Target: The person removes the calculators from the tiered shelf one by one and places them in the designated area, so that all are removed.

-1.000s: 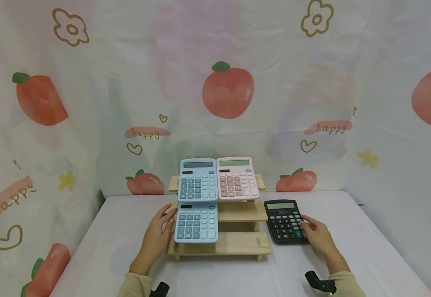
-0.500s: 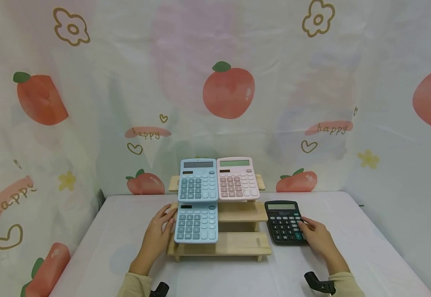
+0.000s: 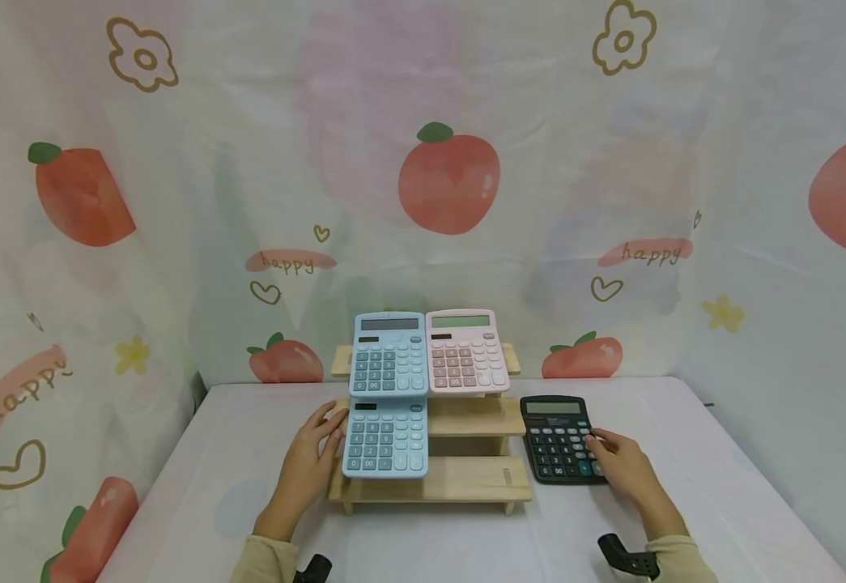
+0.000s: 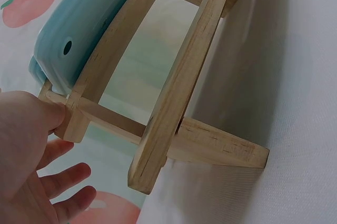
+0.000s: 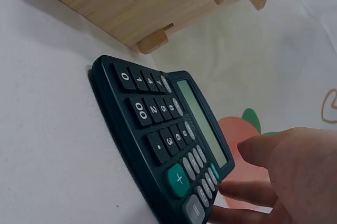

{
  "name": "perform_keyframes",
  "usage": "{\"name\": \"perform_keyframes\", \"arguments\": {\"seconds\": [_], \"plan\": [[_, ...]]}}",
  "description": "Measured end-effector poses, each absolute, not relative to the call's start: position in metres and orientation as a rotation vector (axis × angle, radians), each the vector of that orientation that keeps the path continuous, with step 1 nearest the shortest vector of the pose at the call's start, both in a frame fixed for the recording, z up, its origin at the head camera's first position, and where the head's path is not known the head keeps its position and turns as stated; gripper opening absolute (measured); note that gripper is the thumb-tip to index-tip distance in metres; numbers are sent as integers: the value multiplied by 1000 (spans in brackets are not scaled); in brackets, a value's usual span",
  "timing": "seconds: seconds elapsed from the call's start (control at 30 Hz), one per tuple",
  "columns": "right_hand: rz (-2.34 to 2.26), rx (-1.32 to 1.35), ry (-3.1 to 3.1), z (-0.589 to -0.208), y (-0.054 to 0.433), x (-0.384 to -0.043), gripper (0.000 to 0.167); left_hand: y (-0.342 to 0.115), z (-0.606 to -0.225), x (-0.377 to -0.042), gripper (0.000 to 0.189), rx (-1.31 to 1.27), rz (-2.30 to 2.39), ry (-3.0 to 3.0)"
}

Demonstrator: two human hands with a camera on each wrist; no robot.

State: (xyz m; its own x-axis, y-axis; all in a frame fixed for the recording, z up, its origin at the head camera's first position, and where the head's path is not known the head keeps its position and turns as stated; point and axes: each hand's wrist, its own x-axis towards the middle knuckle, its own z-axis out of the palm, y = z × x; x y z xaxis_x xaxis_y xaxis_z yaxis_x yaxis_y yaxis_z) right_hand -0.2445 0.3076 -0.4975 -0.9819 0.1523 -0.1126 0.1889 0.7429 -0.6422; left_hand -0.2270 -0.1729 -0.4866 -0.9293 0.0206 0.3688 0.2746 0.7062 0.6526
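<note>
My left hand [image 3: 309, 455] is at the left side of a tiered wooden rack [image 3: 466, 478]. In the left wrist view its thumb and index finger pinch the end of a rail [image 4: 76, 121]; the other fingers spread loosely. A black calculator [image 3: 557, 441] lies to the right of the rack. My right hand [image 3: 625, 465] is at its right edge, fingers relaxed. In the right wrist view the fingertips [image 5: 224, 188] meet the calculator's edge, and the thumb stands apart from its keys.
A light blue calculator [image 3: 388, 356] and a pink calculator [image 3: 466, 352] lean side by side on the rack's top. Another light blue calculator [image 3: 386, 441] leans below on the left. Patterned cloth [image 3: 459, 81] hangs behind the white table [image 3: 561, 534].
The black calculator has shifted slightly toward me and right at its far edge. My right hand has barely moved; the left hand and the rack stay put.
</note>
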Motion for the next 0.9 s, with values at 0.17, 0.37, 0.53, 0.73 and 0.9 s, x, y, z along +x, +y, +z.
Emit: {"name": "perform_keyframes", "arguments": {"seconds": [0.17, 0.37, 0.53, 0.73, 0.9], "plan": [[-1067, 283, 2891, -494, 308, -243, 62, -173, -485, -227, 37, -228, -1070, -2583], [-1105, 284, 2949, -487, 305, -241, 58, -173, -485, -227, 37, -224, -1067, -2590], [-1138, 273, 2983, -478, 300, -237, 55, -173, -485, -227, 37, -228, -1071, -2586], [-1184, 221, 3024, -466, 289, -230, 53, -174, -487, -227, 37, -225, -1082, -2585], [-1235, 148, 3064, -457, 276, -224, 50, -173, -488, -228, 37, -241, -1084, -2574]]}}
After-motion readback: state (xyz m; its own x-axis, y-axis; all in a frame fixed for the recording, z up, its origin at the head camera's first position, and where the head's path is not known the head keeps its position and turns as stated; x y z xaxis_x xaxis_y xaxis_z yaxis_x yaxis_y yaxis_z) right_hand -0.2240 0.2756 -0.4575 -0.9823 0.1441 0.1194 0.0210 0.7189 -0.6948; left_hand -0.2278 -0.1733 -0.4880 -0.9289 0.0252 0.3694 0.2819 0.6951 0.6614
